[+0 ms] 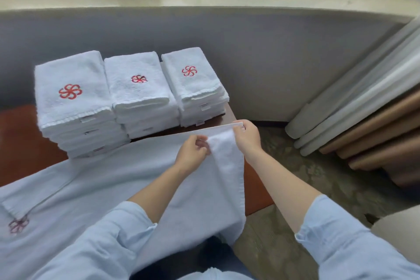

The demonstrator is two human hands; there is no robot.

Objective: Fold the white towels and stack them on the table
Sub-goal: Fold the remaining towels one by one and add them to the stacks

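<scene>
Opening fold of one more towel. The white towel (113,177) lies spread along the brown table (20,143). Its right end hangs off the table edge toward my lap, and its embroidered emblem (18,224) shows faintly, apparently from the underside, at the left end. My right hand (246,137) pinches the far right corner, lifted just above the tabletop. My left hand (193,151), just beside it, has its fingers curled round a gather of the same end, so both hands are clamped on cloth. Behind the towel, three stacks of folded towels stand close side by side: the left stack (72,107), the middle stack (138,95) and the right stack (195,84), each topped by a red pinwheel emblem. I judge the step to be the first lengthwise fold, barely begun. The next move calls for sliding my hands apart to tension this short edge, then carrying it leftward with the long edges matched, low enough to miss the stacks.
</scene>
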